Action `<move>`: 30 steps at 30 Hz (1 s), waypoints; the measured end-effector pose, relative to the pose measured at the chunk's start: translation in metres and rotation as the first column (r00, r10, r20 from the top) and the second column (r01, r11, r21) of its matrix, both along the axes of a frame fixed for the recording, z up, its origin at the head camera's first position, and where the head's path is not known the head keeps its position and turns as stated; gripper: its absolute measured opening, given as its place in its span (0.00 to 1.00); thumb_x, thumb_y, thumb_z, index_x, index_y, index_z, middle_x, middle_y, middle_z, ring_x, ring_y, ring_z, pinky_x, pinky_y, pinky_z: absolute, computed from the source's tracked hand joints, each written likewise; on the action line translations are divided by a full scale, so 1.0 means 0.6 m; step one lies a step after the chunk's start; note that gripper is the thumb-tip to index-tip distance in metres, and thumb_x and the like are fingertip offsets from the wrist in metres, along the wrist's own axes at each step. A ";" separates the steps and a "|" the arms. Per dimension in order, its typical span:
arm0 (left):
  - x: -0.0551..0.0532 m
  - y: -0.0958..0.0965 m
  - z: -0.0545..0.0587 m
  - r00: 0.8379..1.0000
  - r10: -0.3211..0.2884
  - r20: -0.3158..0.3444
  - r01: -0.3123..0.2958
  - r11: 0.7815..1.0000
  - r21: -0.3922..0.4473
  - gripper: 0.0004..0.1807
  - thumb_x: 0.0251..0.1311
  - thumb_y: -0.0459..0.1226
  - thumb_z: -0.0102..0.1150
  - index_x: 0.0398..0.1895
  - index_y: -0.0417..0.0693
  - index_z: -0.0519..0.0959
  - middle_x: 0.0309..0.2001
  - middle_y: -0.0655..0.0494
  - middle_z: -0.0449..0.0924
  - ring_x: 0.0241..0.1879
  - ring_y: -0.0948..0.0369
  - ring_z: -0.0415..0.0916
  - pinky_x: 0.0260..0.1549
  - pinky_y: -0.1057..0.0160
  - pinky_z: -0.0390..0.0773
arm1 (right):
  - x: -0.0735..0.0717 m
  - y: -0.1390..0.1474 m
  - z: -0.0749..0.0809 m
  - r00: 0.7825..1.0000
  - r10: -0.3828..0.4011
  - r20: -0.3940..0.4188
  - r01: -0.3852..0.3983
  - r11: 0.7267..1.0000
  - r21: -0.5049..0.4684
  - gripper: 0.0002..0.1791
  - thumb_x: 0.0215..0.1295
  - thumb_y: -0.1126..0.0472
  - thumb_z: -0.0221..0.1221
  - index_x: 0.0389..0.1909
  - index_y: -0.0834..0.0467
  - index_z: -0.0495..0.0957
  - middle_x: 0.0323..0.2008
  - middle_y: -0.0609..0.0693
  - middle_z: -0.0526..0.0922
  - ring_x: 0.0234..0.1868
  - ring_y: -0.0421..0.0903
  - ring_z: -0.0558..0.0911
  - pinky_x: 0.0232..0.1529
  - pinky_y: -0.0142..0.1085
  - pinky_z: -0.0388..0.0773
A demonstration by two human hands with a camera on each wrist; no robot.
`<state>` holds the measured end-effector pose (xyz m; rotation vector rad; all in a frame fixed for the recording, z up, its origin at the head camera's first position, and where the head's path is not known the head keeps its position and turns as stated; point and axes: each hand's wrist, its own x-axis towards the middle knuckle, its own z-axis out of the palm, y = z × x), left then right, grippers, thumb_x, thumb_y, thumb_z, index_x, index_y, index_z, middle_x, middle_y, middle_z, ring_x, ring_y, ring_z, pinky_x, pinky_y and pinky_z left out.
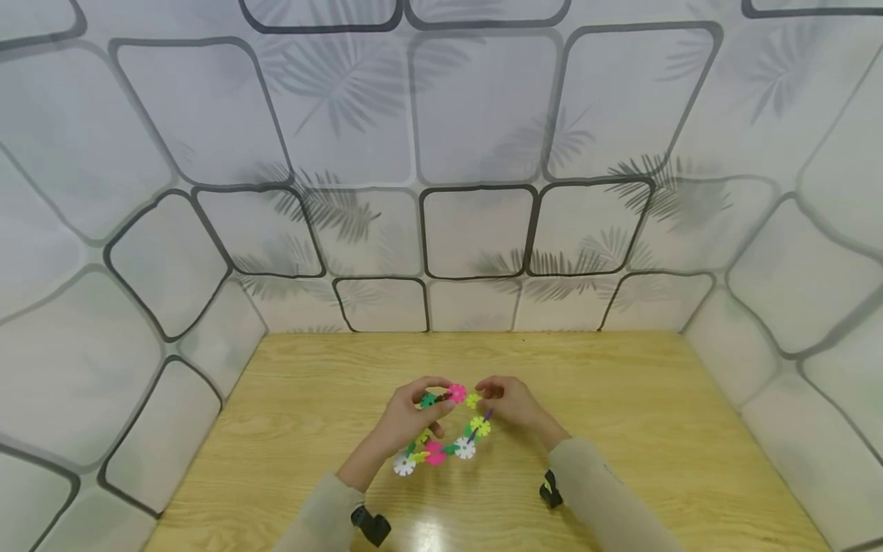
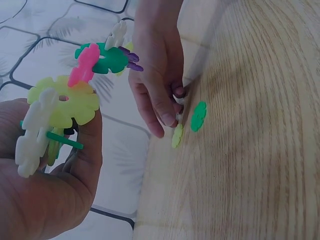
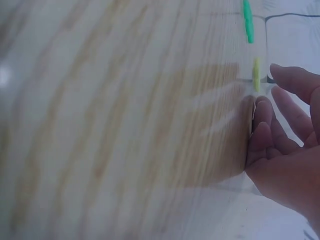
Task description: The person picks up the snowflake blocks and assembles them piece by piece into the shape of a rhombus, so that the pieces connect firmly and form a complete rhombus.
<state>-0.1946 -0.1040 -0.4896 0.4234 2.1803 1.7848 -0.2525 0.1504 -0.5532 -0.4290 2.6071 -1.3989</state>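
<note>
A chain of interlocking plastic flower discs [image 1: 434,453], in pink, white, yellow, green and purple, hangs in a curve from my left hand [image 1: 408,412]. The left thumb and fingers grip it, and the palm hides part of it. To the right, my right hand [image 1: 507,400] is low at the table, thumb and fingers bent with a gap between them. Just beyond its fingertips is a loose yellow disc [image 3: 256,75]; in the right wrist view the thumb stands apart from it. A loose green disc [image 2: 198,116] lies beside the yellow one.
The wood-grain table [image 1: 586,491] carries the loose discs. Patterned white panels [image 1: 476,230] enclose it at the back and both sides. Dark wrist cameras [image 1: 371,527] sit on both sleeves.
</note>
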 end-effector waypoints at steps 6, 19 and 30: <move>-0.001 0.003 0.000 1.000 0.001 0.011 -0.001 1.000 0.008 0.22 0.74 0.41 0.65 0.68 0.49 0.78 0.45 0.43 0.82 0.30 0.42 0.88 0.22 0.66 0.83 | -0.002 0.000 -0.007 1.000 -0.004 0.008 0.004 1.000 0.003 0.17 0.65 0.63 0.70 0.53 0.63 0.85 0.40 0.53 0.85 0.40 0.43 0.80 0.45 0.36 0.79; 0.000 0.009 0.003 1.000 0.002 0.005 -0.002 1.000 0.000 0.23 0.74 0.42 0.65 0.68 0.48 0.78 0.41 0.44 0.80 0.27 0.46 0.88 0.21 0.66 0.82 | -0.007 -0.003 -0.025 0.999 0.007 -0.039 -0.006 0.999 0.035 0.20 0.61 0.65 0.72 0.55 0.63 0.86 0.39 0.52 0.84 0.39 0.45 0.79 0.43 0.37 0.80; 0.000 0.010 0.004 1.000 0.019 0.014 -0.019 1.000 0.000 0.21 0.73 0.42 0.66 0.67 0.52 0.79 0.38 0.49 0.78 0.24 0.56 0.87 0.20 0.67 0.81 | -0.005 -0.009 -0.019 0.999 -0.009 -0.051 0.014 0.994 0.107 0.19 0.61 0.64 0.72 0.53 0.63 0.87 0.38 0.52 0.84 0.40 0.45 0.79 0.43 0.37 0.80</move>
